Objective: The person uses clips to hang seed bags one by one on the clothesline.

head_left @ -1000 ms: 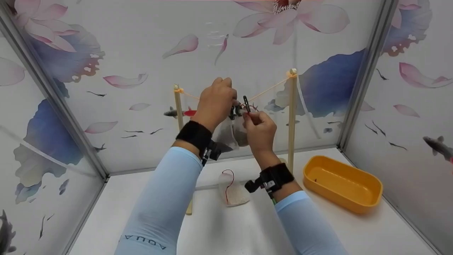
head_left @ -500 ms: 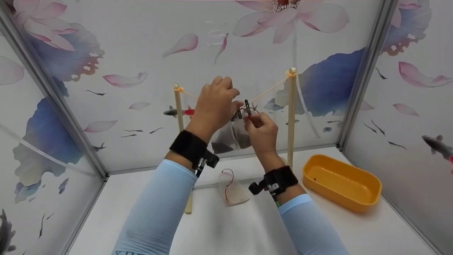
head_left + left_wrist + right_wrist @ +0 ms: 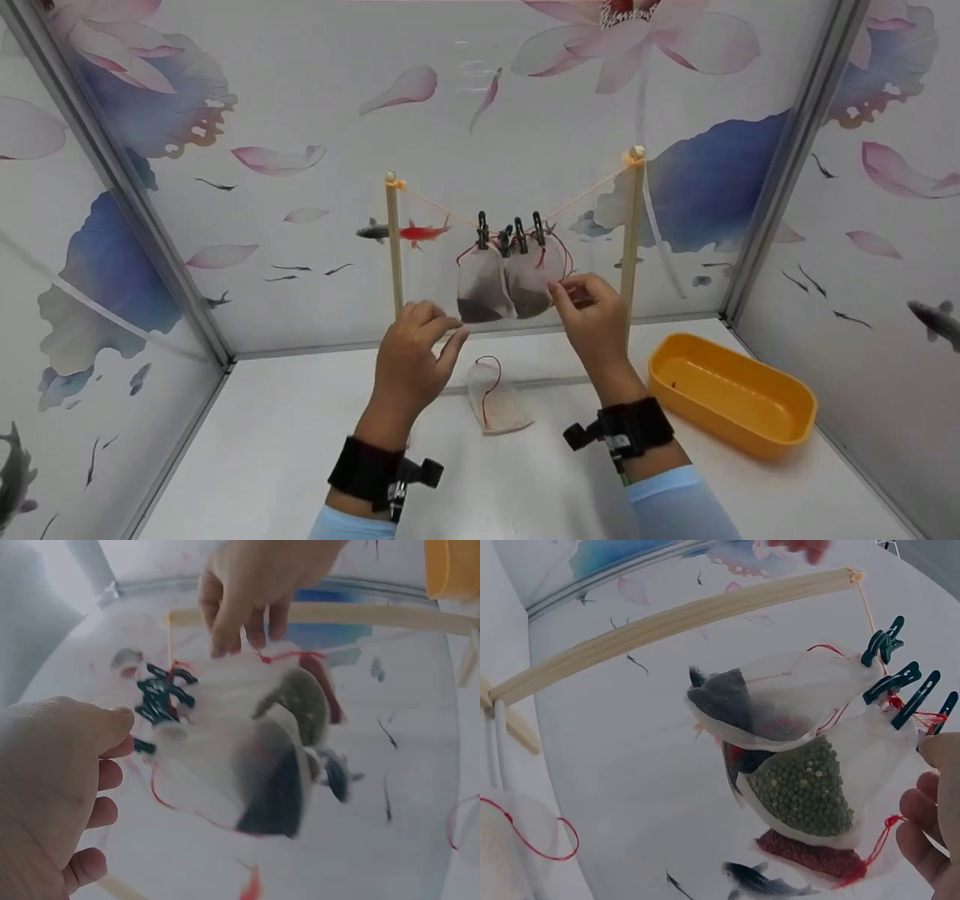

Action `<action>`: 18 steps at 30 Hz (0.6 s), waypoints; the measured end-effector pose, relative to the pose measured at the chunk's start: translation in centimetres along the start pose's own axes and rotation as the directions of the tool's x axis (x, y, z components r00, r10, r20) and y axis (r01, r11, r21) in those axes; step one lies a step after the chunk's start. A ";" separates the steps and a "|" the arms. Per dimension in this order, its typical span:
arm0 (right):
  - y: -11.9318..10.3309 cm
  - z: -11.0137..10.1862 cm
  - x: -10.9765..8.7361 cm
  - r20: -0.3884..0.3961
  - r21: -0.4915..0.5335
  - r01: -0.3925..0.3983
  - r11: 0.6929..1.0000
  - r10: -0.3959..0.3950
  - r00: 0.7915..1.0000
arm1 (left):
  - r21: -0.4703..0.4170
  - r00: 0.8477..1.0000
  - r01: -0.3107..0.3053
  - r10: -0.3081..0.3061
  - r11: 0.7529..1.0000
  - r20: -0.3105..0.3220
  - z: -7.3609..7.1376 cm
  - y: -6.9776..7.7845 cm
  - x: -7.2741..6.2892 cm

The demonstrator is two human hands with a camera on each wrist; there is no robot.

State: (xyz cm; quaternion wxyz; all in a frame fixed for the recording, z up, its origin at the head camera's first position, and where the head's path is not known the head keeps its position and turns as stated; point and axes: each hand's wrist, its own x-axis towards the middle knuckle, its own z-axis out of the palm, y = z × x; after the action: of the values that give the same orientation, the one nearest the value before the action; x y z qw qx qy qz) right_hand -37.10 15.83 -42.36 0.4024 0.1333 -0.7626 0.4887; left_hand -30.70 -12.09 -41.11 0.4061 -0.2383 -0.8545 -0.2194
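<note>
Several dark green clips (image 3: 482,230) hold mesh drawstring bags on an orange cord (image 3: 589,196). One hanging bag has dark contents (image 3: 484,309). Beside it is a bag of green beans (image 3: 799,784), and a bag with dark red contents (image 3: 810,855) shows behind in the right wrist view. Below and left of the bags, my left hand (image 3: 412,356) has loosely bent fingers and nothing in its grasp. My right hand (image 3: 596,319) is by the right edge of the bags, near a red drawstring (image 3: 885,836), fingers loosely bent; whether they touch it is unclear.
Two wooden posts (image 3: 634,240) hold the cord ends. Another mesh bag with pale contents (image 3: 501,409) lies on the white table (image 3: 247,465) below. A yellow tray (image 3: 735,397) stands at the right. Printed panels (image 3: 315,97) enclose the back and sides.
Both hands have come down from the clips and moved apart, the left one down and leftward. My right hand has let go of a clip, which now stays on the cord. The bags hang freely.
</note>
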 end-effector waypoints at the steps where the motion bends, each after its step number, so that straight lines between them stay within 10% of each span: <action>1: 0.4 -0.5 -0.5 0.017 -0.017 -0.012 1.000 0.012 1.000 | 0.005 0.998 0.062 -0.062 0.998 0.027 0.4 -0.7 -1.4; 3: 1.3 -1.6 -1.5 0.080 -0.051 -0.061 0.997 0.065 0.995 | 0.026 0.973 0.206 -0.207 0.978 0.101 1.2 -2.0 -4.1; 6: 3.0 -3.1 -2.6 0.223 -0.170 -0.178 0.969 0.213 0.951 | 0.069 0.884 0.401 -0.405 0.914 0.232 2.4 -4.0 -7.7; 8: 4.4 -4.0 -3.3 0.308 -0.287 -0.247 0.926 0.333 0.891 | 0.095 0.808 0.501 -0.504 0.860 0.305 3.1 -5.2 -9.6; 11: 6.8 -5.4 -4.3 0.373 -0.434 -0.330 0.838 0.500 0.781 | 0.106 0.737 0.574 -0.569 0.812 0.365 3.9 -6.6 -11.7; 18: 11.3 -7.6 -6.6 0.397 -0.561 -0.426 0.710 0.682 0.613 | 0.135 0.720 0.573 -0.576 0.808 0.388 4.7 -8.1 -13.7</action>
State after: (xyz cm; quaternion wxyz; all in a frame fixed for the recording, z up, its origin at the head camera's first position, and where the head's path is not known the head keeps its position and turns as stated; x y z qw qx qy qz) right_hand -35.98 26.55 -52.97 -0.0077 -0.0618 -0.9335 0.3530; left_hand -30.63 -19.00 -56.17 0.1299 -0.0013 -0.9521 -0.2767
